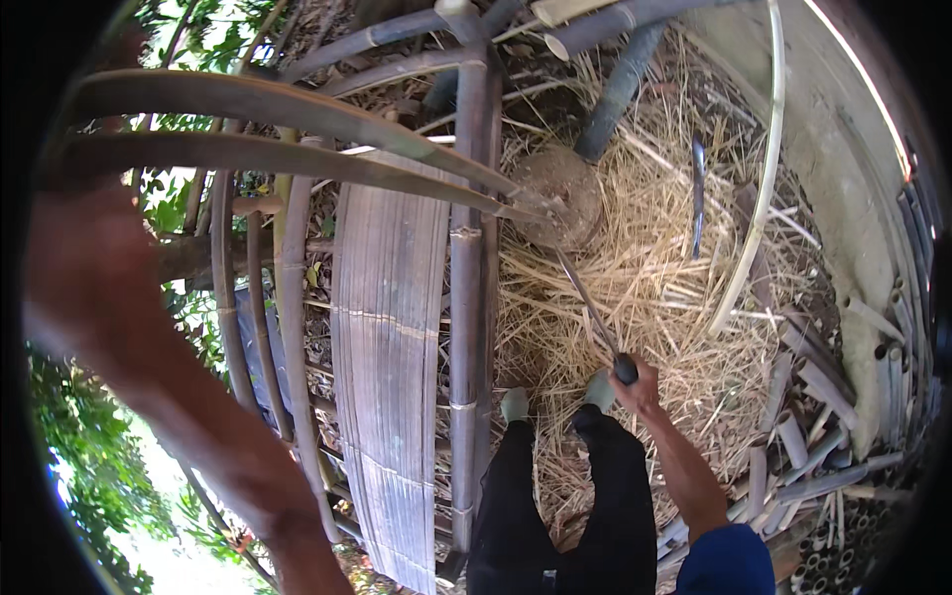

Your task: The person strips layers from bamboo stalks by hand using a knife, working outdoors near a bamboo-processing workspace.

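My left hand (84, 248) is raised close at the far left, smeared by motion. It grips the near end of a long bamboo piece (297, 114), split lengthwise into two strips that run right and meet near a round chopping stump (570, 198). My right hand (640, 385) is closed round the black handle of a long knife (585, 297). Its blade points up and left, and the tip is by the strips' far ends over the stump. Whether the blade touches the bamboo, I cannot tell.
A flattened bamboo bench (387, 327) and a dark bamboo post (464, 288) stand left of my legs. Straw shavings (645, 248) cover the ground. A dark blade-like piece (698, 193) and a pale pole (759, 213) lie right. Cut bamboo lengths (793, 436) line the wall (843, 198).
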The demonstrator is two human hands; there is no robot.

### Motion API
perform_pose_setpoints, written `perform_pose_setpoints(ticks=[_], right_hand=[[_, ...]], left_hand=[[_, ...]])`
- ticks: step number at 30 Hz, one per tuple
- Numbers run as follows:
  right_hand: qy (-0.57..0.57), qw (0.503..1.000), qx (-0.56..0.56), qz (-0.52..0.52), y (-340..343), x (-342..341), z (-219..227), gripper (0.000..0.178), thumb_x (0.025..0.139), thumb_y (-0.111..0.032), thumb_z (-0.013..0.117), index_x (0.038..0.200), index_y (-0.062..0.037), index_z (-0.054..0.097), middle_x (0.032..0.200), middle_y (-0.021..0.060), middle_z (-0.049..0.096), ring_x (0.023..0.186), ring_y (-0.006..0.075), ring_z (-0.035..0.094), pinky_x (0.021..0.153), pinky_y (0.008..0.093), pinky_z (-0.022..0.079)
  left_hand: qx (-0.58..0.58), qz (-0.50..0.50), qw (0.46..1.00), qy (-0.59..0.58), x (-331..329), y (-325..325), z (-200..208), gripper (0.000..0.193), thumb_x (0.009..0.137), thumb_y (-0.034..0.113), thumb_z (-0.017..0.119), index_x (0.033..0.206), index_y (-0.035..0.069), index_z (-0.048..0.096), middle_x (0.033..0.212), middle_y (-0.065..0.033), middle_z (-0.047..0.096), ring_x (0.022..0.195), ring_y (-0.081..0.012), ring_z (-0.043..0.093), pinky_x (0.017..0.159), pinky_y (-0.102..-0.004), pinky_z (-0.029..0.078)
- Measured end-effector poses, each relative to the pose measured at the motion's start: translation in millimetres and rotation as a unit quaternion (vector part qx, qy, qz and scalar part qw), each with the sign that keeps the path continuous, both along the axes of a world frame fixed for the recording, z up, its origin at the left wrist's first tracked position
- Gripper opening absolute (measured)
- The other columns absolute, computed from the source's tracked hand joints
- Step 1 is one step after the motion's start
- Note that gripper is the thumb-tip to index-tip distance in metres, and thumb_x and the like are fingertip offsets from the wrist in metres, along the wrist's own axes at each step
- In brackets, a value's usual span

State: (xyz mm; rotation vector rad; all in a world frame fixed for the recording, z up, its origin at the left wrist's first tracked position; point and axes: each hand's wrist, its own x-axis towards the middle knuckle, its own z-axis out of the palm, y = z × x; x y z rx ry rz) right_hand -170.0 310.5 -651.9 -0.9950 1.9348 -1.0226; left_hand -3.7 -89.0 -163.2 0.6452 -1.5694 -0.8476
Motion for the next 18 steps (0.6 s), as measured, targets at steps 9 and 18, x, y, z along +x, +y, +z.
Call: perform_pose_setpoints(ticks=[9, 18], right_hand=[[0.034, 0.999, 0.001, -0.013, -87.3, -35.8, 117.7, 0.042, 0.079, -0.032, 0.086, 0.104, -0.0037, 0.065, 0.072, 0.0053, 0.059, 0.062, 0.0183, 0.054, 0.059, 0.0360, 0.048], [0.041, 0.966, -0.074, 0.242, -185.4, 80.1, 225.8, 0.063, 0.073, -0.029, 0.091, 0.120, -0.0029, 0.058, 0.100, 0.0101, 0.061, 0.089, 0.0244, 0.058, 0.084, 0.0371, 0.049]], left_hand=[[0.120, -0.028, 0.987, -0.100, 65.7, 38.1, -19.2, 0.022, 0.105, 0.016, 0.052, 0.109, -0.001, 0.065, 0.108, -0.0241, 0.073, 0.100, -0.0338, 0.073, 0.090, -0.0451, 0.061], [0.238, 0.012, 0.961, 0.138, 271.6, 142.2, -19.8, 0.019, 0.102, 0.017, 0.060, 0.108, -0.002, 0.058, 0.109, -0.0303, 0.070, 0.098, -0.0369, 0.073, 0.081, -0.0449, 0.063]])
